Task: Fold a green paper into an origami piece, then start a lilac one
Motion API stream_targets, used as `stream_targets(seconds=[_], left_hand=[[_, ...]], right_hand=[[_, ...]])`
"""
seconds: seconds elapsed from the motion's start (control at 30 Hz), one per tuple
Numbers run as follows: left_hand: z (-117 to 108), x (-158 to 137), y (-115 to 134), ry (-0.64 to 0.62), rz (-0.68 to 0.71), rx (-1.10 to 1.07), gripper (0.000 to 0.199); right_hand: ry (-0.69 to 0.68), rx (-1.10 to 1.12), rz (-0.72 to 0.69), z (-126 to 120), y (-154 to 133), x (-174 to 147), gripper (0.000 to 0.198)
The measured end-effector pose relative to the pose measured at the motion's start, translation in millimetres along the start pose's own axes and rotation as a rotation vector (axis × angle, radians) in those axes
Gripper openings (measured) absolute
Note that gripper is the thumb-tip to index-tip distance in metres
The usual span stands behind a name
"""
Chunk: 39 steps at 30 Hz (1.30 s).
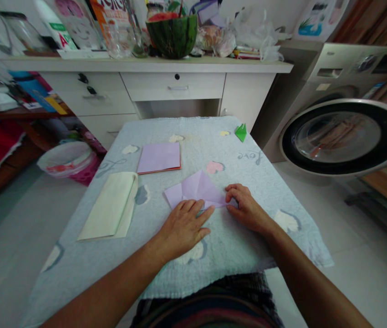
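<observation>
A partly folded sheet of purple origami paper [196, 186] lies on the cloth-covered table in front of me, creased, with a raised point at its far side. My left hand [187, 223] rests flat on its near edge, fingers spread. At the paper's right corner, my right hand [246, 205] has its fingers curled and pinching that tip. Farther off lies a stack of square paper [159, 157], purple on top with red at its edge. A small green folded paper piece [241, 132] sits near the far right corner.
A folded pale green sheet [111, 205] lies on the left of the patterned tablecloth [241, 246]. Beyond stands a white cabinet [176, 84] with a cut watermelon [173, 36] on top. A washing machine [345, 132] with its door open is at right, a pink bin [72, 159] at left.
</observation>
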<state>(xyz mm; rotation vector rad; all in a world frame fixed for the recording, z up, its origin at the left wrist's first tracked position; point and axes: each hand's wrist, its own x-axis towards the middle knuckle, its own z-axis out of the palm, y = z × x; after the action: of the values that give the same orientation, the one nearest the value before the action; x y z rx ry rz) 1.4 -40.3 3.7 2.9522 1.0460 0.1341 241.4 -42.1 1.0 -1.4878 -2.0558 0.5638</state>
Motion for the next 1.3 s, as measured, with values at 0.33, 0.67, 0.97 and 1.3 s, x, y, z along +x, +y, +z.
stream_targets(seconds=[0.33,0.67,0.97,1.3], left_hand=[[2.6,0.4,-0.1,-0.007,-0.005,-0.019,0.054],[0.1,0.3,1.3,0.011,-0.013,-0.022,0.053],[9.0,-0.6,-1.4,0.051,0.042,-0.057,0.052],[8.7,-0.5,-1.4,0.024,0.034,-0.073,0.054]], right_hand=[[0.018,-0.077,0.053,4.5,-2.3,4.3,0.011],[0.018,-0.159,0.104,7.6,-5.0,11.1,0.012],[0.012,-0.198,0.142,11.8,-4.4,9.5,0.013],[-0.008,-0.118,0.106,2.6,-1.1,1.3,0.014]])
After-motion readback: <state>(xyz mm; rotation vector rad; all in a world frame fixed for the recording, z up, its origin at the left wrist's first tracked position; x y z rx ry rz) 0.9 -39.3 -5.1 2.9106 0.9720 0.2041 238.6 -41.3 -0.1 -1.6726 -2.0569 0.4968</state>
